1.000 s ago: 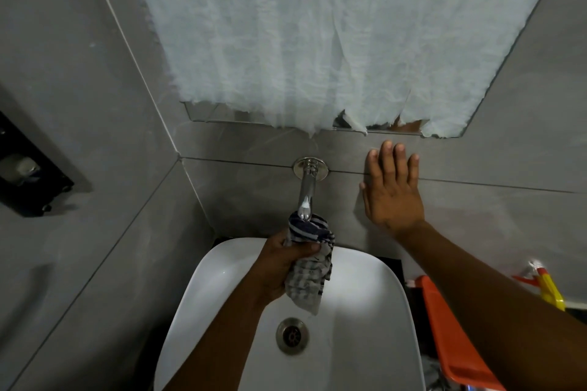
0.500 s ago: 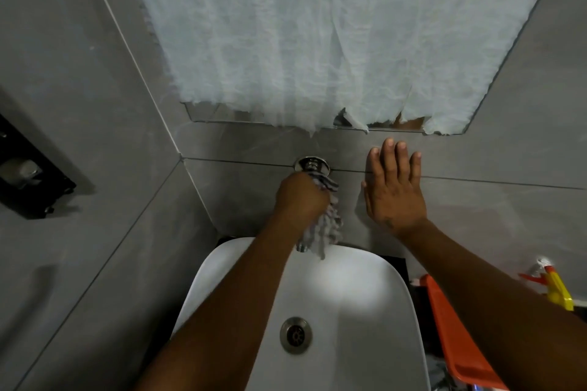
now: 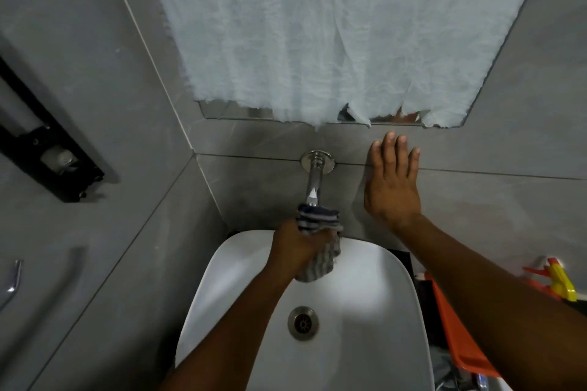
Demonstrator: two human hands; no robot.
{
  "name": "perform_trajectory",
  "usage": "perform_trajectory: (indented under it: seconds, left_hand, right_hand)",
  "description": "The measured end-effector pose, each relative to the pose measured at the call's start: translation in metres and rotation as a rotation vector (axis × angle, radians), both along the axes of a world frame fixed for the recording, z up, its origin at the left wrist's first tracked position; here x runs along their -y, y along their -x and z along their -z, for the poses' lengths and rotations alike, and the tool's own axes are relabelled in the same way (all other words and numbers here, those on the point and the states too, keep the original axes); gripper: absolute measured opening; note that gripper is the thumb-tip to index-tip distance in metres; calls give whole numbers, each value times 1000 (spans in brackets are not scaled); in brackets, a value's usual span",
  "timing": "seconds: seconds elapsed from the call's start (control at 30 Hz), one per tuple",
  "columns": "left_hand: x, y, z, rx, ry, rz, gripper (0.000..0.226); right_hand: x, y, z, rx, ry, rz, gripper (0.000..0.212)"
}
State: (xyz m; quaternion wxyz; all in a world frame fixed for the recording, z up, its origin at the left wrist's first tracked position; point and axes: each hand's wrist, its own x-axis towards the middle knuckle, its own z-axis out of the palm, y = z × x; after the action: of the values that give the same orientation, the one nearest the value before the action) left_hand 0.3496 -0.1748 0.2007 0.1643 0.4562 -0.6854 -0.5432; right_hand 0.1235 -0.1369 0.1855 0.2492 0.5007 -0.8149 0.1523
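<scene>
A chrome tap spout [image 3: 313, 181] juts out of the grey tiled wall above a white basin [image 3: 374, 311]. My left hand [image 3: 295, 247] grips a striped grey and dark-blue cloth [image 3: 317, 219] wrapped round the outer end of the spout, over the basin's back rim. The cloth's loose end hangs down below my fingers. My right hand [image 3: 392, 187] lies flat against the wall tile just right of the spout, fingers straight and pointing up. The tip of the spout is hidden by the cloth.
A mirror covered by torn white paper [image 3: 333, 35] fills the wall above. A black holder [image 3: 47, 155] is fixed to the left wall, with a chrome handle [image 3: 12, 279] lower down. An orange tray [image 3: 460, 336] and a yellow-and-orange spray bottle [image 3: 559, 282] stand right of the basin.
My left hand slid the cloth from the spout's wall end back out to its tip. My right hand stayed flat on the wall.
</scene>
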Motion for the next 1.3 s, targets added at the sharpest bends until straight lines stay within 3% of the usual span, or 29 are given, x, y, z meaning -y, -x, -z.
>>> perform_trajectory:
  seconds: [0.07,0.13,0.17,0.27,0.3,0.33,0.43,0.5,0.6,0.67,0.83,1.0,1.07,1.13,1.2,1.3]
  left_hand:
    - [-9,-14,19,5,-105,85,30]
    - [-11,-21,33,-49,-166,68,12]
    - [-12,-21,35,-102,-215,23,6]
    - [-13,-22,40,-161,-267,-40,13]
    - [-12,-23,42,-163,-273,-28,14]
    - [-11,-26,43,-155,-289,-11,15]
    - [-6,-36,46,-168,-418,62,32]
    - [-6,-44,52,-265,-583,111,44]
    - [-10,-51,66,-421,-963,26,55]
    - [-17,-43,74,-372,-1026,49,53]
    - [-36,20,71,-104,-811,220,54]
    - [-65,135,58,-25,-522,441,39]
    - [-85,190,61,47,-343,576,34]
    - [-102,239,80,127,-77,737,43]
    - [-124,286,108,224,182,883,52]
    - [-155,333,156,335,357,1079,47]
  right_hand:
    - [-3,-21,-7,117,24,33,80]
    - [-8,-50,-9,361,66,-10,78]
    - [-12,-66,-5,582,66,-56,75]
    - [-33,-106,3,1436,-96,-161,64]
    - [-41,-114,8,1629,-161,-179,62]
    - [-48,-119,15,1713,-196,-208,60]
    - [-61,-120,28,1725,-183,-244,56]
    - [-66,-116,29,1676,-202,-203,43]
    - [-75,-102,31,1687,-228,-132,30]
    - [-88,-89,35,1787,-184,-91,29]
    - [-146,-46,51,1956,59,87,32]
    - [-222,4,77,2180,500,286,39]
    - [-252,25,93,2223,710,386,31]
    - [-274,40,113,2258,846,486,36]
    - [-291,58,143,2290,933,580,32]
    - [-300,78,183,2320,968,666,28]
